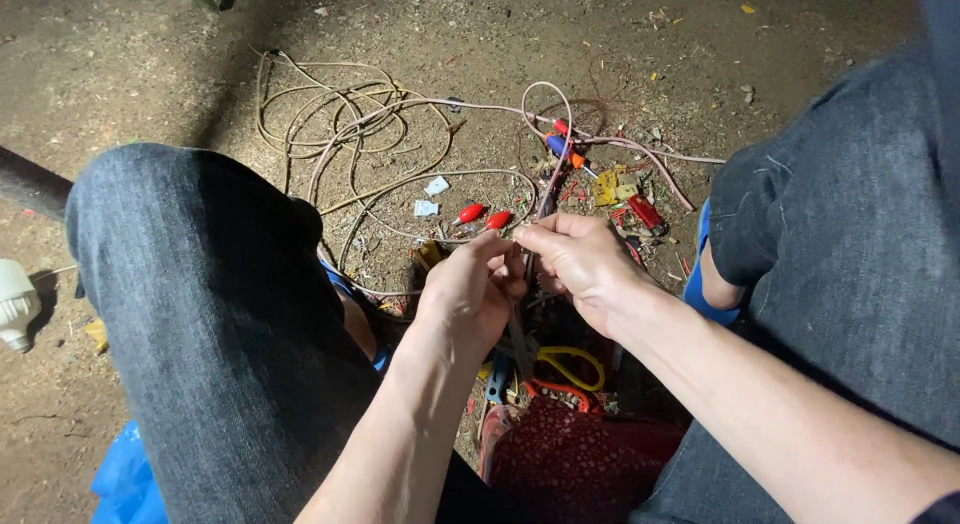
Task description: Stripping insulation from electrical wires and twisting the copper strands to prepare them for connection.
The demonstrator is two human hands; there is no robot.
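The left hand [468, 289] and right hand [580, 259] meet fingertip to fingertip between the knees, both pinched on the end of a pale wire [545, 134]. The pinch points nearly touch, a grip that seems meant to steady the short end for fine finger work; what the fingertips are doing to it is too small to tell. From the right hand's fingers the wire rises away, arches over, and runs off to a loose coil [340, 124] lying on the dirt beyond the left hand. Just past the fingertips lie two red caps [484, 217]. Under the wrists sit yellow-handled scissors [572, 364] and an orange-handled tool [560, 392], close by for easy reach. Far to the left hand's side, a white bulb [15, 304] rests on the ground.
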